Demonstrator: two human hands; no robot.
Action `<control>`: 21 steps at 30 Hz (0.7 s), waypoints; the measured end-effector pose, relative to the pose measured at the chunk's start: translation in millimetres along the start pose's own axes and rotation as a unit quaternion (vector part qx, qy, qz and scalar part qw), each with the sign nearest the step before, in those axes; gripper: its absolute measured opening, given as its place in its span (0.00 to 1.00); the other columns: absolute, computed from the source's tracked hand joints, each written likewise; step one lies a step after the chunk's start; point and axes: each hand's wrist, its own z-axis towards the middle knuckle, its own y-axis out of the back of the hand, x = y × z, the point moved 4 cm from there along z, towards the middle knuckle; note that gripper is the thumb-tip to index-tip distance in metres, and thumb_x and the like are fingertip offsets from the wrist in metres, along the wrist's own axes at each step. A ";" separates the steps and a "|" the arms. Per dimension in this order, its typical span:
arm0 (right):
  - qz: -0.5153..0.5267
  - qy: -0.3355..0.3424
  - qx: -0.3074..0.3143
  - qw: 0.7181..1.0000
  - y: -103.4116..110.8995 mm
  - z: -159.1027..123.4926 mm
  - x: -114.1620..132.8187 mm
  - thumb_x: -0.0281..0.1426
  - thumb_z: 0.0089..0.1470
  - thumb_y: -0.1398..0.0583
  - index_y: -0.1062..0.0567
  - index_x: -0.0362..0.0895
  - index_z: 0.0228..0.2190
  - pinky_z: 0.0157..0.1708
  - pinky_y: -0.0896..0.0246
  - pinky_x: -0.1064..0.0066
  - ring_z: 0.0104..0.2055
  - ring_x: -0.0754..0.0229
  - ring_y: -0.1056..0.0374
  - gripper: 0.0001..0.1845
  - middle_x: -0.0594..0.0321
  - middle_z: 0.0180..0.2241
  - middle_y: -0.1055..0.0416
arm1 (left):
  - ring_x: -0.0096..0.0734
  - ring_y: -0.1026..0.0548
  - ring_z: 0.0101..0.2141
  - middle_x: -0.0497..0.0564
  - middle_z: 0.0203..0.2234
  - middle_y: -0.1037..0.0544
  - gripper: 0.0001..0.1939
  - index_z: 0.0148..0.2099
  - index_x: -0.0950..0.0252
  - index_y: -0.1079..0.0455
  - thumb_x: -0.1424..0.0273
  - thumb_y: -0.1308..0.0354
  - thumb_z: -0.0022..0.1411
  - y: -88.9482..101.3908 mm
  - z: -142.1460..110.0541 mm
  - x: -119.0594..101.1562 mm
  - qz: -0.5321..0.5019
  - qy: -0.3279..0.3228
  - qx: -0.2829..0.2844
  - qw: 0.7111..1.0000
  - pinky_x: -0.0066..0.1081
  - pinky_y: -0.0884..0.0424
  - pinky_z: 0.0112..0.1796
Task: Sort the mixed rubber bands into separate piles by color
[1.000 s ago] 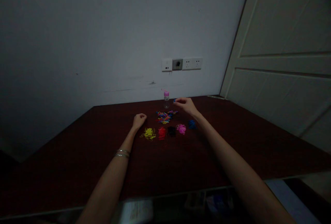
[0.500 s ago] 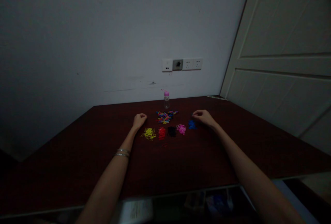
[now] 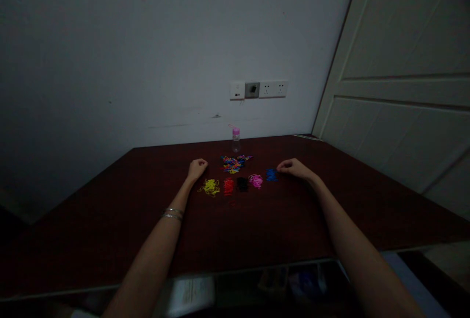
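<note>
My left hand (image 3: 198,168) rests on the table with curled fingers, behind the yellow rubber bands (image 3: 210,187) and left of a mixed-colour heap of rubber bands (image 3: 232,164). Whether anything is inside its fingers is hidden. At the right edge of the blue rubber bands (image 3: 271,175), my right hand (image 3: 293,167) is pinched, its fingertips beside or touching the pile; what they hold is too small to make out. Between the hands lie separate piles of red rubber bands (image 3: 228,186), black rubber bands (image 3: 242,184) and pink rubber bands (image 3: 256,181).
A clear bottle with a pink cap (image 3: 236,140) stands behind the mixed heap. A single red band (image 3: 232,204) lies in front of the piles. Sockets (image 3: 273,89) are on the wall behind the dark red table (image 3: 235,239); an open compartment shows below its front edge.
My right hand has moved slightly right and towards me, down to the edge of the blue pile. My left hand keeps its place; the whole view has shifted a little.
</note>
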 end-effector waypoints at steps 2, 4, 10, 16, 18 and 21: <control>0.004 -0.001 -0.005 1.000 0.7 -1.5 -0.1 0.37 0.39 0.39 0.23 0.40 0.27 0.32 0.41 0.73 0.29 0.63 0.34 0.13 0.61 0.28 0.26 | 0.29 0.28 0.27 0.51 0.23 0.24 0.10 0.31 0.68 0.25 0.71 0.47 0.49 0.4 -0.3 -0.4 0.000 0.001 -0.002 1.000 0.24 0.37 0.28; 0.010 -0.012 -0.019 1.000 1.9 -1.8 -3.3 0.37 0.40 0.40 0.23 0.40 0.27 0.30 0.41 0.73 0.29 0.63 0.34 0.14 0.61 0.28 0.26 | 0.29 0.29 0.27 0.51 0.22 0.24 0.11 0.31 0.68 0.25 0.71 0.47 0.49 0.8 -0.1 -0.6 0.002 -0.001 -0.002 1.000 0.24 0.37 0.28; 0.037 -0.046 -0.092 0.994 6.6 2.8 -21.4 0.37 0.41 0.41 0.23 0.39 0.27 0.25 0.43 0.75 0.26 0.64 0.36 0.14 0.60 0.26 0.27 | 0.29 0.29 0.26 0.51 0.22 0.25 0.12 0.31 0.69 0.25 0.68 0.46 0.48 -2.3 0.5 -3.3 -0.007 0.003 0.013 1.000 0.25 0.36 0.28; 0.059 -0.049 -0.114 0.991 7.4 3.1 -26.8 0.36 0.41 0.41 0.23 0.39 0.27 0.25 0.42 0.75 0.27 0.63 0.35 0.13 0.58 0.27 0.26 | 0.30 0.29 0.27 0.52 0.25 0.23 0.15 0.34 0.70 0.24 0.65 0.43 0.46 -20.4 -6.2 -34.6 -0.030 -0.087 0.113 0.989 0.26 0.36 0.30; 0.057 -0.048 -0.114 0.991 7.1 2.4 -25.9 0.36 0.41 0.41 0.23 0.40 0.27 0.25 0.42 0.75 0.27 0.63 0.34 0.13 0.58 0.28 0.26 | 0.30 0.29 0.27 0.51 0.26 0.23 0.16 0.36 0.69 0.24 0.66 0.42 0.45 -26.9 -8.7 -44.0 -0.011 -0.104 0.145 0.984 0.26 0.36 0.30; 0.048 -0.050 -0.118 0.991 7.0 1.7 -24.7 0.37 0.41 0.41 0.23 0.40 0.27 0.26 0.41 0.74 0.27 0.63 0.34 0.13 0.58 0.28 0.26 | 0.29 0.29 0.27 0.50 0.26 0.23 0.16 0.38 0.67 0.24 0.68 0.41 0.45 -32.8 -11.0 -50.6 0.023 -0.099 0.176 0.979 0.26 0.36 0.30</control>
